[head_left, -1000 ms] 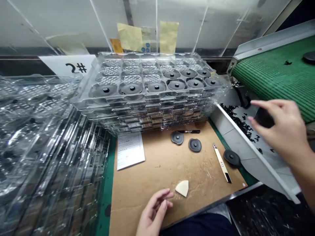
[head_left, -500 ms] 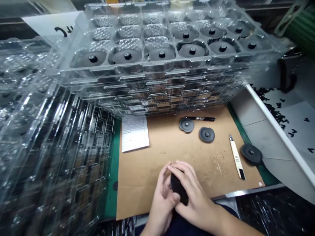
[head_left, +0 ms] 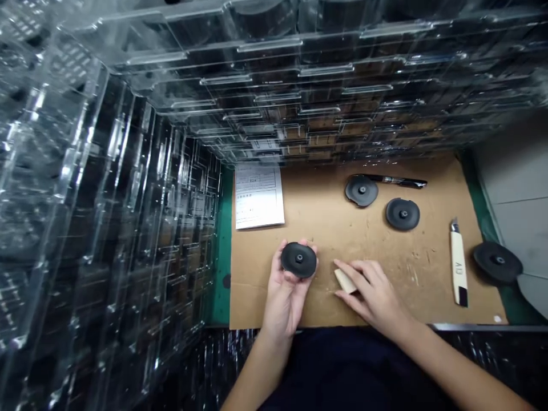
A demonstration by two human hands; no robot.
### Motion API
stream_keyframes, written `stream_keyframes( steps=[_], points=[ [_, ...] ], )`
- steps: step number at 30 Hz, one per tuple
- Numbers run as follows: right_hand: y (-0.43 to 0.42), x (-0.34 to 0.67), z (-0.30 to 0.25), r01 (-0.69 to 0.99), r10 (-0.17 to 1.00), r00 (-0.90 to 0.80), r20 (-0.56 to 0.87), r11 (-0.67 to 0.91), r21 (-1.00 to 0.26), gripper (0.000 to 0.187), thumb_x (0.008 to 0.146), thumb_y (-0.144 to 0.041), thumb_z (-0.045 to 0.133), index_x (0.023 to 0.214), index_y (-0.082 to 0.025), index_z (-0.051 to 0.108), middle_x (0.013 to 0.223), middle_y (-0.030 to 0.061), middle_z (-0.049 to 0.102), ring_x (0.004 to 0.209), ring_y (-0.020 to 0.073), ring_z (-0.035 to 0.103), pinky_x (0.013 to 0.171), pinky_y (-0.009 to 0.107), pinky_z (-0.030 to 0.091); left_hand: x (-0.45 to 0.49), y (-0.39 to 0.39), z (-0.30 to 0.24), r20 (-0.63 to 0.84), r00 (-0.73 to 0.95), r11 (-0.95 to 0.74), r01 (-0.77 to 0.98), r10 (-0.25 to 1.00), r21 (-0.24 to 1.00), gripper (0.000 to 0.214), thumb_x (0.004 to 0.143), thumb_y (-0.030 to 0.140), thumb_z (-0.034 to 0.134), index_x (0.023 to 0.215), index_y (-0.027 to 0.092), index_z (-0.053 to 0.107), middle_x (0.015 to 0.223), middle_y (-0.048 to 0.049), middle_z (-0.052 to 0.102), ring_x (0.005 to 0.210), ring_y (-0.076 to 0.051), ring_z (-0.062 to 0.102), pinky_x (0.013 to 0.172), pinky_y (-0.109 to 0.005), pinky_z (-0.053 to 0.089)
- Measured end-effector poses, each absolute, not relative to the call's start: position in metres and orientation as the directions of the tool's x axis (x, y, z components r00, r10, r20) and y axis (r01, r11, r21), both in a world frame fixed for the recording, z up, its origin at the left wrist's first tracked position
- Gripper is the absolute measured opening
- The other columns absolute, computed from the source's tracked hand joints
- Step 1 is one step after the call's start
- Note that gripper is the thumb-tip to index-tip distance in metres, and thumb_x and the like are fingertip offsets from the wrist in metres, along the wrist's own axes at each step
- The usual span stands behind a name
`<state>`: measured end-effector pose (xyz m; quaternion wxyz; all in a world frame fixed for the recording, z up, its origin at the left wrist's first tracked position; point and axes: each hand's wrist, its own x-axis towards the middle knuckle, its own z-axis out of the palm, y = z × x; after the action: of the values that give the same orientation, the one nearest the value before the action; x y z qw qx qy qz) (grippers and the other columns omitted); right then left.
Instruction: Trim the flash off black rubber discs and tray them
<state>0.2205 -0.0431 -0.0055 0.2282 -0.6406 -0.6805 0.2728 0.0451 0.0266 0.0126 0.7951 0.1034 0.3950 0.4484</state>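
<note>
My left hand [head_left: 287,294] holds a black oval disc [head_left: 293,267] with its small round central stub facing up. The fingertips wrap around the disc's edges, over the cardboard sheet [head_left: 257,279]. To the right, my right hand [head_left: 372,291] grips a small beige block [head_left: 345,281] between thumb and fingers. The block's far end is hidden by the fingers, so its exact kind does not show. Two similar discs lie farther back, a notched disc [head_left: 362,191] and another disc [head_left: 402,214]. Both hands are apart from each other.
A cream-handled craft knife [head_left: 457,262] lies at right, beside another black disc [head_left: 497,261]. A black marker [head_left: 398,181] and a printed paper [head_left: 259,200] are at the back. Stacked clear plastic trays [head_left: 274,85] wall off the rear; more trays [head_left: 141,228] stand at left.
The view has tilted downward. My hands have separated: the left now shows the disc face up, and the right has moved rightward and holds a beige block.
</note>
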Motion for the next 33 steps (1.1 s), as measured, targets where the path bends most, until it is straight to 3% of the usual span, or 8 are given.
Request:
stream_keyframes(
  steps=[5,11,16,19,24,28,31,33],
  points=[
    [-0.01,0.231,0.006,0.689,0.991,-0.018,-0.132,-0.083,-0.72,0.021,0.092,-0.033,0.049,0.093,-0.021,0.066,0.084,0.0049,0.067,0.077,0.0185,0.063,0.073,0.03,0.049,0.051,0.025,0.004,-0.505,0.262,0.534,-0.665,0.822,0.523,0.053,0.074,0.032,0.072,0.12,0.029,0.046,0.128,-0.0089,0.055,0.125,-0.03,0.049,0.11,-0.047,0.028],
    [0.025,0.215,0.029,0.503,0.958,-0.004,-0.287,-0.246,-0.829,0.019,0.092,-0.027,0.047,0.107,-0.022,0.059,0.088,0.0012,0.068,0.068,0.0131,0.064,0.058,0.023,0.049,0.052,0.023,0.0,-0.486,0.242,0.508,-0.666,0.839,0.546,0.052,0.074,0.027,0.072,0.12,0.027,0.048,0.126,-0.0099,0.058,0.122,-0.025,0.051,0.104,-0.037,0.038],
    [0.03,0.191,0.037,0.472,0.981,-0.009,-0.196,-0.169,-0.865,0.016,0.089,-0.018,0.048,0.095,-0.02,0.063,0.092,0.003,0.068,0.085,0.0158,0.063,0.074,0.025,0.049,0.053,0.021,-0.004,-0.507,0.219,0.508,-0.664,0.834,0.549,0.05,0.074,0.026,0.072,0.119,0.028,0.05,0.126,-0.0095,0.058,0.119,-0.022,0.054,0.099,-0.032,0.044],
    [0.028,0.189,0.034,0.476,0.977,-0.072,-0.2,-0.143,-0.868,0.015,0.087,-0.016,0.051,0.089,-0.022,0.065,0.083,-0.0012,0.068,0.075,0.0126,0.063,0.067,0.022,0.048,0.053,0.021,-0.004,-0.508,0.233,0.52,-0.652,0.829,0.551,0.052,0.072,0.026,0.074,0.118,0.029,0.051,0.127,-0.0091,0.058,0.118,-0.024,0.055,0.097,-0.033,0.046],
    [0.024,0.189,0.033,0.509,0.986,-0.007,-0.166,-0.14,-0.849,0.018,0.089,-0.016,0.047,0.095,-0.019,0.064,0.091,0.0038,0.068,0.084,0.0161,0.063,0.076,0.026,0.047,0.053,0.021,-0.004,-0.516,0.21,0.513,-0.65,0.831,0.561,0.049,0.073,0.021,0.073,0.117,0.029,0.052,0.125,-0.008,0.059,0.119,-0.022,0.054,0.099,-0.031,0.045],
    [0.023,0.189,0.034,0.502,0.985,-0.036,-0.167,-0.127,-0.856,0.017,0.088,-0.017,0.049,0.092,-0.022,0.065,0.085,-0.0009,0.069,0.07,0.0114,0.062,0.065,0.021,0.047,0.053,0.021,-0.004,-0.518,0.235,0.53,-0.648,0.822,0.547,0.052,0.072,0.024,0.074,0.118,0.029,0.052,0.127,-0.0084,0.058,0.117,-0.024,0.056,0.096,-0.033,0.047],
    [0.024,0.189,0.033,0.546,0.986,0.035,-0.16,-0.153,-0.824,0.017,0.088,-0.017,0.049,0.093,-0.02,0.065,0.09,0.0017,0.07,0.074,0.0136,0.062,0.067,0.024,0.046,0.052,0.022,-0.005,-0.509,0.203,0.505,-0.647,0.836,0.571,0.053,0.07,0.025,0.075,0.118,0.028,0.052,0.125,-0.0087,0.059,0.122,-0.022,0.052,0.097,-0.028,0.045],
    [0.023,0.188,0.034,0.545,0.99,0.001,-0.14,-0.118,-0.83,0.018,0.088,-0.016,0.048,0.095,-0.019,0.065,0.089,0.0031,0.069,0.077,0.0148,0.062,0.069,0.025,0.046,0.052,0.022,-0.004,-0.519,0.222,0.524,-0.645,0.826,0.557,0.051,0.072,0.024,0.074,0.118,0.029,0.052,0.126,-0.0078,0.059,0.12,-0.024,0.053,0.1,-0.033,0.044]
  ],
)
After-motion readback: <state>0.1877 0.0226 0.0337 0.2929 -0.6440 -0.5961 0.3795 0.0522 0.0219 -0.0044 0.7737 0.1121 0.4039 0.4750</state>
